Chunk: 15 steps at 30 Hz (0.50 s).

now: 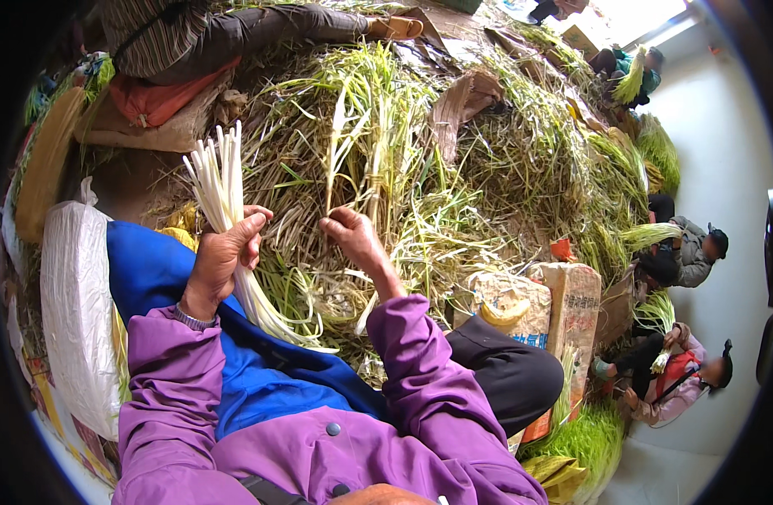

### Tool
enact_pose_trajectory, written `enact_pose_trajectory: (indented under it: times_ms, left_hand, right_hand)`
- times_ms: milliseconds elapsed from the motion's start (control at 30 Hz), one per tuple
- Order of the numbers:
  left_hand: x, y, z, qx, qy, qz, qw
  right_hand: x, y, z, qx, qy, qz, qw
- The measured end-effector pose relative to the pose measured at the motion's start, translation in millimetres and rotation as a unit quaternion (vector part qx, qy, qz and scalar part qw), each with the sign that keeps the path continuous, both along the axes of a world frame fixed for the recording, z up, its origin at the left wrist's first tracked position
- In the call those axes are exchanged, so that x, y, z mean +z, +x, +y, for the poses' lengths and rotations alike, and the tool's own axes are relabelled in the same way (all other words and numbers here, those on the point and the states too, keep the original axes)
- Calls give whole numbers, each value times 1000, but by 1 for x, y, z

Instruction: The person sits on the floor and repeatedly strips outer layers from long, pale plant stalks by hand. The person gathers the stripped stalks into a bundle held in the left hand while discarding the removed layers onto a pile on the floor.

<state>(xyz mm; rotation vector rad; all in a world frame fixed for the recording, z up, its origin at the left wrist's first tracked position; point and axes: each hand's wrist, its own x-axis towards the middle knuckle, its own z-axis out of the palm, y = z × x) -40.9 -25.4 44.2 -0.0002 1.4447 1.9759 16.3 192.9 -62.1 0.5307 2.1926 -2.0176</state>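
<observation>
My left hand (225, 252) is closed around a bundle of pale, trimmed stalks (217, 177), apparently blanched garlic chives. The blunt white ends fan out above the fist, and the thinner ends curve down past my knee. To its right, my right hand (359, 240) pinches a thin, withered brown stem between thumb and forefinger. Yellowish, drooping leaves (339, 136) spread from the top of that stem. Beneath both hands lies a heap of green and straw-coloured stalks and leaves (298, 208). A blue cloth (273, 372) covers my lap.
A white plastic-wrapped bundle (77, 303) stands at my left. By my right knee lie printed sacks (509, 303). A person's outstretched leg (285, 28) crosses the far side. Several seated people hold stalks along the right, one in a grey jacket (693, 252). Loose greens (582, 435) lie at lower right.
</observation>
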Motion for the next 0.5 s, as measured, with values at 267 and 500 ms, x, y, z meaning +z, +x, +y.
enact_pose_trajectory:
  times_ms: [267, 500]
  left_hand:
    - [-8, 3, -3, 26, -14, 30, 999]
    - [-14, 5, -11, 40, 45, -15, 998]
  right_hand:
    - [90, 30, -43, 114, 127, 92, 981]
    - [127, 52, -70, 168, 201, 134, 956]
